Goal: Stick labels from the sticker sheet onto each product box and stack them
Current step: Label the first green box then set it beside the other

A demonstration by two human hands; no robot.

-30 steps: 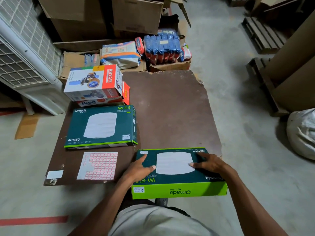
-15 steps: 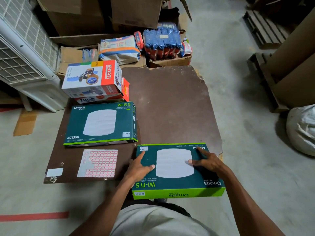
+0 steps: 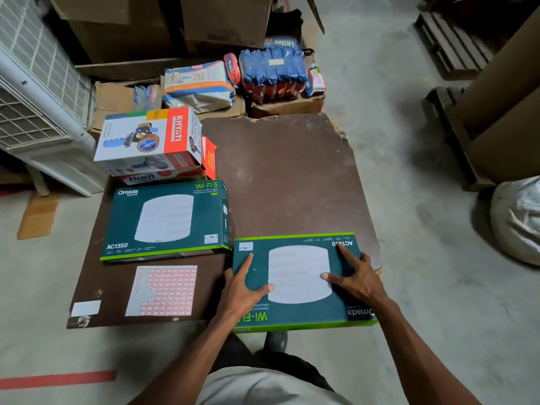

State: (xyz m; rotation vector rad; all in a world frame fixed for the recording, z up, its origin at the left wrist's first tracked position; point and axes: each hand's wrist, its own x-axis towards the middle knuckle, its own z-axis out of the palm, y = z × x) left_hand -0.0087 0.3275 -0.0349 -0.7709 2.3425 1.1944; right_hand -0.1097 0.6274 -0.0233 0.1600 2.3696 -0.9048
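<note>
Fingers (image 3: 340,252) spread flat atop near box (image 3: 298,314); sheet (image 3: 163,290) just left of left hand (image 3: 242,290), nearer it than right hand (image 3: 355,280).

Smooth cardboard box (image 3: 298,282) on a matt, scuffed wooden board (image 3: 286,176).

Brown board (image 3: 292,176) flat on grey concrete floor (image 3: 423,273). Beyond the board's far edge: blue wrapped packs (image 3: 273,73) on a low carton, white-and-orange bag (image 3: 198,83) just left of them, tall cardboard cartons (image 3: 222,19) behind. Left of the board: white grilled appliance (image 3: 35,92); flat cardboard scrap (image 3: 38,216) on the floor nearer. Right of the board: wooden pallets (image 3: 450,45), leaning cardboard sheets (image 3: 508,112), white sack (image 3: 517,217). Near-left of the board: red floor stripe (image 3: 58,379).
</note>
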